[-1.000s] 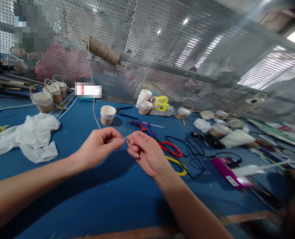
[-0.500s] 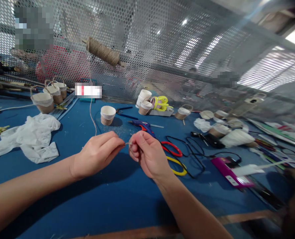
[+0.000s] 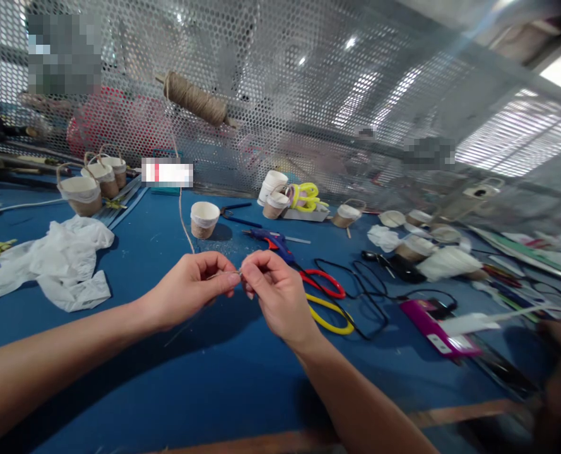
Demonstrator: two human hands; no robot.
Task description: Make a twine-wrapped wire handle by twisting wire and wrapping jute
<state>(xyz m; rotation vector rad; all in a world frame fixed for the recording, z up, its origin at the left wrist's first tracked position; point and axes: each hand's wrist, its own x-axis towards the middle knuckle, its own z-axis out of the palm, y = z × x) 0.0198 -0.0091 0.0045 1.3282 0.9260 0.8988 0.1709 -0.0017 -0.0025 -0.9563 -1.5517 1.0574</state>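
My left hand [image 3: 192,289] and my right hand [image 3: 275,291] meet above the blue table [image 3: 204,378], fingertips pinched on the end of a thin brown twine [image 3: 180,214]. The twine runs up from my left hand to a spool of twine [image 3: 197,99] fixed on the perforated metal screen. A paper cup wrapped in twine [image 3: 203,219] stands just beyond my hands. A blue glue gun [image 3: 273,239] and red and yellow scissors [image 3: 327,301] lie right of my right hand.
Crumpled white plastic [image 3: 57,258] lies at the left. Small cup baskets with handles [image 3: 91,180] stand at the back left. More cups [image 3: 275,192], yellow scissors [image 3: 306,195], black cables [image 3: 370,296] and a pink box [image 3: 438,325] crowd the right. A person sits behind the screen.
Both hands stay together on the twine end, shifting slightly; the fingers rework their pinch and the strand hanging from the spool sways a little.
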